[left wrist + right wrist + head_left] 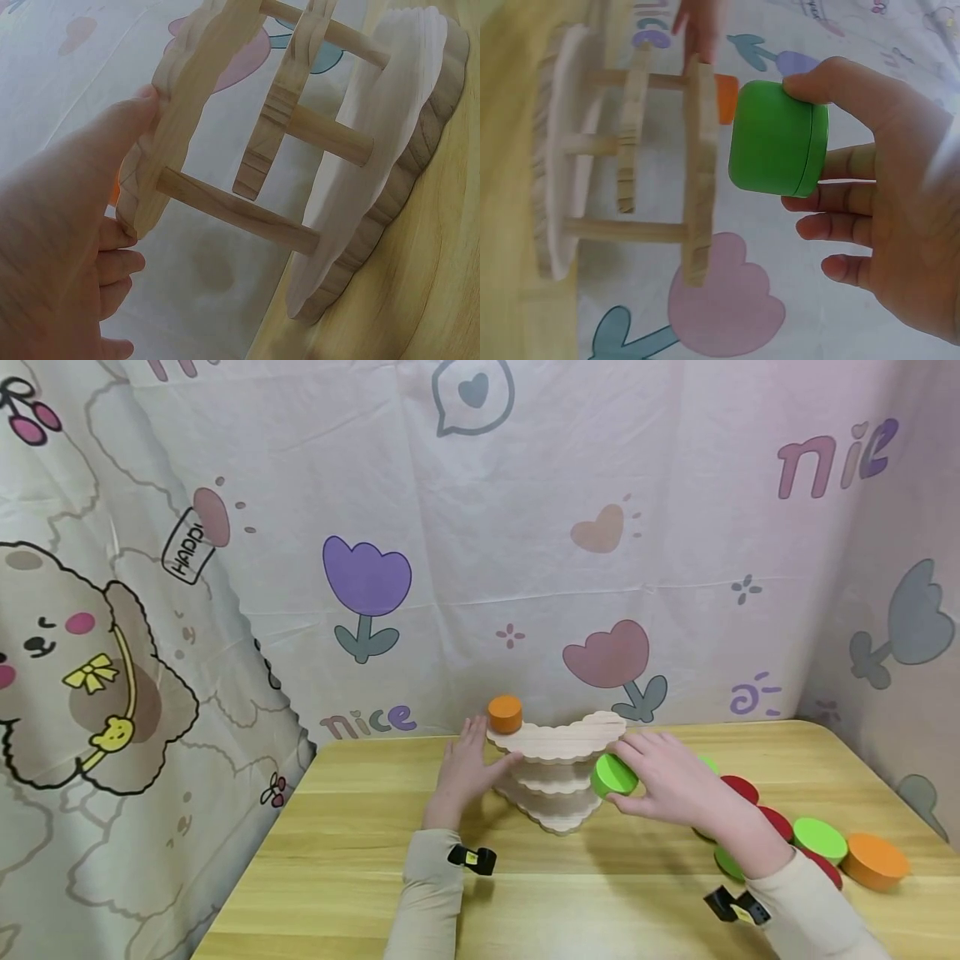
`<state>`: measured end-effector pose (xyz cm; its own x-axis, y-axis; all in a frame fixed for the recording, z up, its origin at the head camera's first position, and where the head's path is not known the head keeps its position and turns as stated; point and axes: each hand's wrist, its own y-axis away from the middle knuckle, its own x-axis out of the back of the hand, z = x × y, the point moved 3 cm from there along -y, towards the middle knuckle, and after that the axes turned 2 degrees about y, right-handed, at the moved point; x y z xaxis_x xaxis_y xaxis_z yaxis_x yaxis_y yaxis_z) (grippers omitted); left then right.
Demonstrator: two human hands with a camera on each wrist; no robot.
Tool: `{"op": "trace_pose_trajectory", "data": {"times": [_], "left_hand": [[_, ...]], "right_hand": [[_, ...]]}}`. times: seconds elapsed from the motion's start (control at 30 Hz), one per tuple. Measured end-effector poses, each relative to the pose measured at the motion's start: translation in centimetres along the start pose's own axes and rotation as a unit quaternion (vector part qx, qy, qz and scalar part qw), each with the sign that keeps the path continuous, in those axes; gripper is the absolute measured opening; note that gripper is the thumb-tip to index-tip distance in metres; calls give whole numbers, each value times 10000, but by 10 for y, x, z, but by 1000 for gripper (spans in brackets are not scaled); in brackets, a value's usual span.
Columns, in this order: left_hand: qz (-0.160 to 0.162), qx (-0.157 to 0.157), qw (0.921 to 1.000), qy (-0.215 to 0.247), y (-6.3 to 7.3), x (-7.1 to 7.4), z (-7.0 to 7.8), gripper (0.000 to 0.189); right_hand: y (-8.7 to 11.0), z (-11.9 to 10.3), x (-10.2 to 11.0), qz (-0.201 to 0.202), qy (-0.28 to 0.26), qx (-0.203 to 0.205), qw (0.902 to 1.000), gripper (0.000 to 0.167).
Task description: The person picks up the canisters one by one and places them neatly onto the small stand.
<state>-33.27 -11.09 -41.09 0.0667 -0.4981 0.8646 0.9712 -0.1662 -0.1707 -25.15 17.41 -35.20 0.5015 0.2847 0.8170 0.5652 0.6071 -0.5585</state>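
Note:
A three-tiered pale wooden stand [558,745] with scalloped edges stands on the table, its boards joined by round dowels [232,210]. At its left end, my left hand [467,768] holds the top board [187,97], thumb on the front edge and fingers around the end. An orange cylinder block [505,714] sits on the top board's left end, mostly hidden in the left wrist view. My right hand [667,781] pinches a green cylinder block [772,139] between thumb and fingers. That block is held in the air near the stand's right side, apart from it.
Several loose green, red and orange blocks lie on the right of the table, among them a green one [820,839] and an orange one [876,862]. My right forearm covers part of them. A printed curtain [487,568] hangs behind the table [337,860].

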Motion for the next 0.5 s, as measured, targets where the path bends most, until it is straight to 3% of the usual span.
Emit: {"op": "trace_pose_trajectory", "data": {"times": [0.2, 0.5], "left_hand": [[48, -54, 10000, 12, 0, -1, -1, 107], [75, -51, 10000, 22, -2, -3, -3, 110]], "right_hand": [[-17, 2, 2, 310, -51, 56, 9995, 53], [-43, -1, -5, 168, -306, -214, 9992, 50]]}}
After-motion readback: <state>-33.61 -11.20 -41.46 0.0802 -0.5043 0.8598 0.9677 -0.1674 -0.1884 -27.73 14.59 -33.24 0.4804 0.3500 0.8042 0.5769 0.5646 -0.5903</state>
